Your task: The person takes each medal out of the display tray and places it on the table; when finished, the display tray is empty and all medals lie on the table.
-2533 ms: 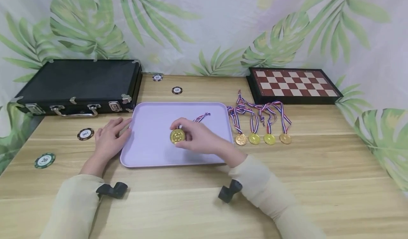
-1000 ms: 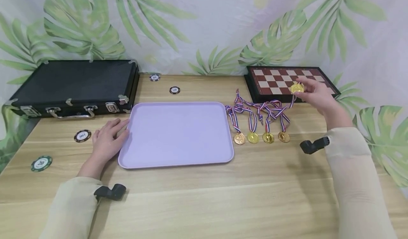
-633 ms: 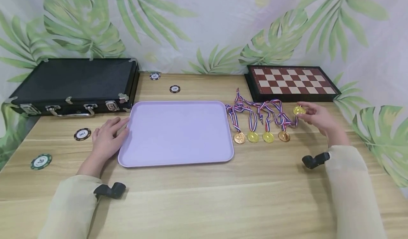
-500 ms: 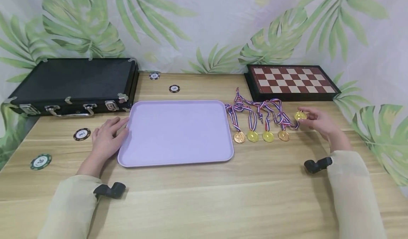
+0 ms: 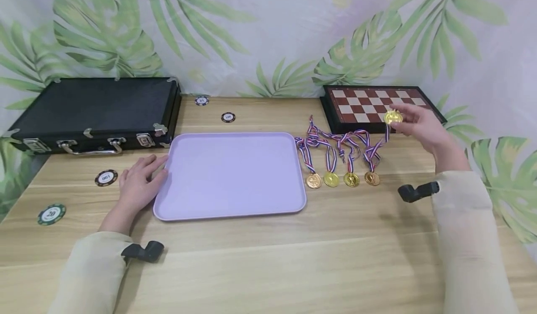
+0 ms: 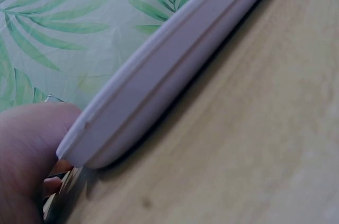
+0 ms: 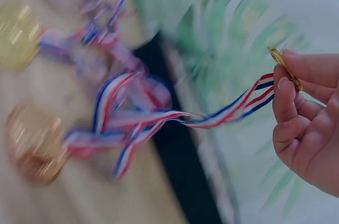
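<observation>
My right hand pinches a gold medal by its edge, raised in front of the chessboard. In the right wrist view its red, white and blue ribbon runs down from the medal towards the other ribbons. Several gold and bronze-toned medals lie in a row on the table right of the tray, their ribbons bunched behind them. My left hand rests at the left edge of the lilac tray, fingers loosely spread. The left wrist view shows my thumb against the tray's rim.
A black case with metal latches stands at the back left. The chessboard box stands at the back right. Poker chips lie left of the tray, including a green one, and behind it, including a black one.
The right hand carried the medal from over the tray to the right, lowered it beside the row, then raised it again, lifting its ribbon. The left hand stays at the tray.
</observation>
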`<state>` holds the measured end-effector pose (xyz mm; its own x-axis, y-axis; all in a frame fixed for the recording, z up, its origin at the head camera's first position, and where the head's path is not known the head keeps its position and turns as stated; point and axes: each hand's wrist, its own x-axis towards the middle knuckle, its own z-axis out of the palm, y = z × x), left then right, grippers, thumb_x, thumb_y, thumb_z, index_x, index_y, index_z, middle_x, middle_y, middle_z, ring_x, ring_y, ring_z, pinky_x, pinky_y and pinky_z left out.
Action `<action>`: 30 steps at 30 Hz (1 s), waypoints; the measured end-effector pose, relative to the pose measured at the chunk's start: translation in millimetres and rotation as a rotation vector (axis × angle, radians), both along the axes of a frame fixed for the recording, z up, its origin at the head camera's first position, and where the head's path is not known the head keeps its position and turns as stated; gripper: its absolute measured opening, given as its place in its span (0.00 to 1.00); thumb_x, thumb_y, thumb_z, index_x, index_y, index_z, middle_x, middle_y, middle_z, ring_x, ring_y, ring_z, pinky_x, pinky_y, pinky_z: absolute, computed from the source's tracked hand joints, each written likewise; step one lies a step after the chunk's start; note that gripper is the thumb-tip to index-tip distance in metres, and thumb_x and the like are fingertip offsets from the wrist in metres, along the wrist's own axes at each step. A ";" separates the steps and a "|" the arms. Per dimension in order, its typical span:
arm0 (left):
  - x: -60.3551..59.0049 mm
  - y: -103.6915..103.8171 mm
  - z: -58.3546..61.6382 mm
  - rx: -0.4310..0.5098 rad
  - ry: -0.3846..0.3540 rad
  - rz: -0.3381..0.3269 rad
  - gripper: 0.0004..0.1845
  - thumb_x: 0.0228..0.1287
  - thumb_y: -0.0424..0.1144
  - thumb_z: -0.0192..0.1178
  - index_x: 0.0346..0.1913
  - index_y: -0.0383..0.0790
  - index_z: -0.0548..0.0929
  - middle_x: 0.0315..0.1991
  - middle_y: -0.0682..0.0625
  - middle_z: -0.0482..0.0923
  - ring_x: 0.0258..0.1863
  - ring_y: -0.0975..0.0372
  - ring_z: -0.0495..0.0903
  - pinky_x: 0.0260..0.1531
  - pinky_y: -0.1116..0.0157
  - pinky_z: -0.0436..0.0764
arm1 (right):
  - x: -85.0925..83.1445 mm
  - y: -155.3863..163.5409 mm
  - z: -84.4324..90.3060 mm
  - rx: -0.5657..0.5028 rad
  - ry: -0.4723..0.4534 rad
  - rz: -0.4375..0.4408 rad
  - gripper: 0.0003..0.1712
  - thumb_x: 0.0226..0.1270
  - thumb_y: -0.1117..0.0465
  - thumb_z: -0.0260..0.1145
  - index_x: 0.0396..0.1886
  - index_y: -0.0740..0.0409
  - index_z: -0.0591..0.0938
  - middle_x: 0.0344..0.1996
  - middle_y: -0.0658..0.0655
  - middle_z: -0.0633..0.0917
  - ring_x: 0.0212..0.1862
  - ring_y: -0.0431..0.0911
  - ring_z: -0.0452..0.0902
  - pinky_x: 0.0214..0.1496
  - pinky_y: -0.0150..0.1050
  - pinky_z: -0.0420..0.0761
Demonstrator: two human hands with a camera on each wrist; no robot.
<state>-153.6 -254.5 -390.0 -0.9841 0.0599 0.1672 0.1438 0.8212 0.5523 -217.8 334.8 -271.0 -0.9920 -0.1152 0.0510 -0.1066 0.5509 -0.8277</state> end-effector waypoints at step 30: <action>1.8 2.3 0.4 -0.010 -0.007 0.000 0.24 0.63 0.46 0.43 0.59 0.38 0.65 0.59 0.32 0.55 0.60 0.41 0.46 0.51 0.41 0.35 | -20.5 1.2 -10.4 -0.001 -0.047 -0.025 0.29 0.59 0.65 0.58 0.60 0.63 0.62 0.24 0.41 0.75 0.26 0.34 0.69 0.28 0.27 0.70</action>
